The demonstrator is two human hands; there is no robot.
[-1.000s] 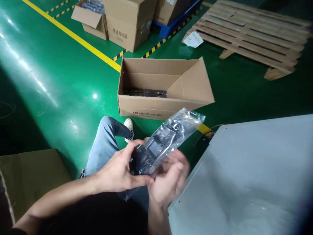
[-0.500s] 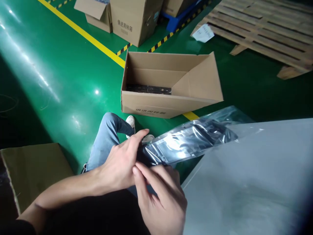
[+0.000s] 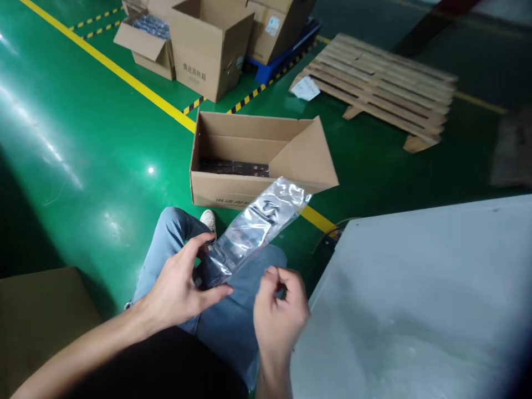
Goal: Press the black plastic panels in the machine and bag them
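The left hand (image 3: 177,288) grips a clear bagged part (image 3: 245,233); the right hand (image 3: 278,318) is loosely curled, empty. Beyond the hands, an open carton (image 3: 233,185) bears blurred Chinese print.

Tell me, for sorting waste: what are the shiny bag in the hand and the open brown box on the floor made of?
The shiny see-through bag looks like thin glossy plastic film: glare, wrinkles. The open brown box looks like matte corrugated cardboard, with folded flaps.

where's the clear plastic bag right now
In the head view, the clear plastic bag sits centre frame, its lower end pinched by the left hand above the knees, just before the open cardboard box.
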